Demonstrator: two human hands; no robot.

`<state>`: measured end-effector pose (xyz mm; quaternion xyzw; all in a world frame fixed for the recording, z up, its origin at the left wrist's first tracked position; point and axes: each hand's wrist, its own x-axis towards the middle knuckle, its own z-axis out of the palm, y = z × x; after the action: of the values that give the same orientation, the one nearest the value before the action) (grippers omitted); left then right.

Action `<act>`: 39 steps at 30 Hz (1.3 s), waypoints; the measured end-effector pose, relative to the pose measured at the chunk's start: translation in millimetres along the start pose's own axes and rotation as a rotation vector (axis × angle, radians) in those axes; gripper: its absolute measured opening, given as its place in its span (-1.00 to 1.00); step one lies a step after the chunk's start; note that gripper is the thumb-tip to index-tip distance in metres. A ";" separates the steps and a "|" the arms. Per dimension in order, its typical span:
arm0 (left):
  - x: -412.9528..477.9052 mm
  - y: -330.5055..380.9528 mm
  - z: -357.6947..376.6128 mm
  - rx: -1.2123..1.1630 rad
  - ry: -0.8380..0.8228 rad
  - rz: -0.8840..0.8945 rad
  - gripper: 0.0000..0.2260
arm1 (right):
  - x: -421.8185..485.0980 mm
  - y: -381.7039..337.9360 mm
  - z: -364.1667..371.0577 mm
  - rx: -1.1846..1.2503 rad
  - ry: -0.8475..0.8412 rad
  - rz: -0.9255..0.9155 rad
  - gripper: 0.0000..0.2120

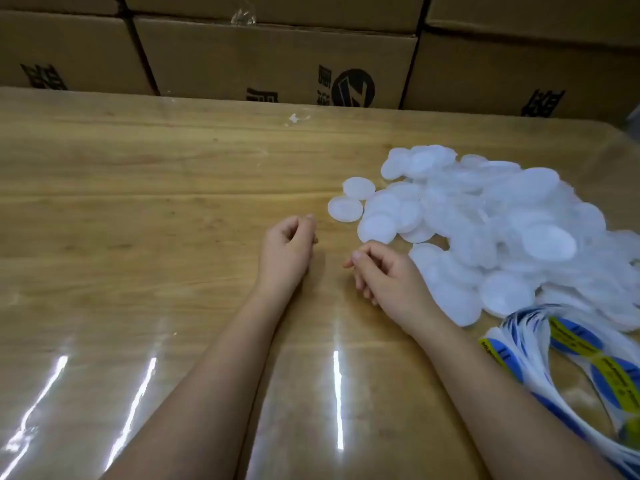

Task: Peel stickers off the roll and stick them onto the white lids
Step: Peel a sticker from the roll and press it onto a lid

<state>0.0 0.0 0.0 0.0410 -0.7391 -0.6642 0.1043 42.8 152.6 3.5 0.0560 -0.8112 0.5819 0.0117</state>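
A heap of round white lids (491, 230) covers the right side of the wooden table. A loose roll of blue and yellow stickers on white backing (568, 362) lies at the lower right, in front of the heap. My left hand (287, 247) rests on the table near the middle with its fingers loosely curled and nothing in it. My right hand (384, 275) rests just left of the lids, fingers also loosely curled and empty, touching no lid that I can see.
The table (138, 237) has a glossy transparent cover with bright reflections near me. Stacked brown cardboard boxes (270, 60) form a wall along the far edge. A small scrap of clear film (296, 118) lies near the back.
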 end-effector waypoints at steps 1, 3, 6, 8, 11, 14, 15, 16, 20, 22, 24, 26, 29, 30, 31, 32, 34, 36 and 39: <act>-2.3 3.1 3.7 0.017 -0.018 0.012 -0.64 | -0.4 -0.5 -0.3 -0.018 0.022 -0.027 -0.77; -6.5 6.0 9.3 0.041 -0.060 0.017 -0.64 | 0.3 0.4 -2.8 -0.063 0.085 -0.033 -0.78; -17.0 6.2 8.9 0.023 -0.144 0.053 -0.60 | 1.0 3.3 -4.6 -0.167 0.174 -0.053 -0.81; -24.2 3.6 0.7 0.049 -0.172 0.079 -0.60 | 2.3 5.7 -8.3 -0.281 0.215 -0.061 -0.86; -34.9 -0.1 -12.7 0.078 -0.188 0.092 -0.60 | 6.3 9.5 -12.2 -0.414 0.224 -0.062 -0.93; -36.4 -0.8 -22.1 0.032 -0.171 0.066 -0.61 | 8.4 8.8 -15.4 -0.503 0.231 -0.068 -0.78; -35.7 -0.3 -22.7 0.024 -0.167 0.062 -0.61 | 9.0 7.8 -16.1 -0.551 0.226 -0.070 -0.72; -34.8 0.4 -22.1 0.020 -0.171 0.058 -0.61 | 10.2 7.3 -17.0 -0.582 0.224 -0.064 -0.69; -35.6 3.4 -17.0 0.076 -0.260 0.048 -0.59 | 11.2 9.0 -18.0 -0.629 0.238 -0.032 -0.77; -34.1 4.0 -15.6 0.116 -0.288 0.048 -0.60 | 10.4 8.3 -16.0 -0.658 0.235 -0.032 -0.81; -30.5 4.5 -12.6 0.163 -0.290 0.059 -0.61 | 11.6 7.4 -13.4 -0.705 0.251 -0.035 -0.79; -26.0 7.7 -6.4 0.205 -0.276 0.070 -0.62 | 14.7 7.1 -11.0 -0.765 0.280 -0.017 -0.72; -18.6 14.9 9.4 0.222 -0.244 0.069 -0.66 | 16.8 8.6 -7.5 -0.851 0.294 0.000 -0.78; -17.2 17.8 15.7 0.204 -0.232 0.056 -0.68 | 17.2 9.0 -6.4 -0.892 0.289 -0.004 -0.80; -16.0 19.0 22.2 0.189 -0.220 0.052 -0.69 | 16.9 8.3 -5.8 -0.934 0.277 -0.011 -0.81; -15.8 19.6 28.4 0.205 -0.210 0.066 -0.72 | 16.5 8.0 -5.3 -0.958 0.260 -0.022 -0.82; -19.1 18.7 35.5 0.305 -0.214 0.152 -0.84 | 14.0 8.1 -4.4 -0.924 0.207 -0.045 -0.81; -25.2 16.3 32.1 0.409 -0.252 0.297 -0.93 | 9.7 11.7 -3.0 -0.804 0.158 -0.078 -0.80; -30.5 10.4 13.1 0.560 -0.365 0.523 -0.69 | 2.2 9.9 -4.2 -0.501 0.114 -0.069 -0.88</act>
<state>27.8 20.0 6.0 -0.2393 -0.8829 -0.3853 0.1215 39.3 159.5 -4.3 0.0460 -0.9257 0.3644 0.0907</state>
